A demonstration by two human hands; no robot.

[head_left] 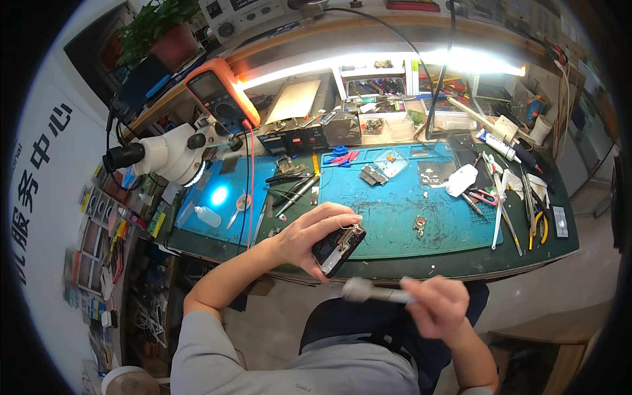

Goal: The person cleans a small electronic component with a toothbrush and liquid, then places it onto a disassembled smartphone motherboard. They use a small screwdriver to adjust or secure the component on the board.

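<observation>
Held up over the front edge of the bench is an opened phone, dark, with its inner parts exposed. My left hand is closed round its sides. A brush with a pale, wide head is in my right hand, whose fingers are closed on the handle. Motion blurs the brush. Its head points at the phone from the lower right, a small gap apart. Behind the phone, on the blue mat, lies a small circuit board.
At the left stand a microscope and an orange multimeter. Tweezers and pliers lie at the right beside a crumpled white tissue. A small bottle rests on the left mat. A cable hangs down at the back.
</observation>
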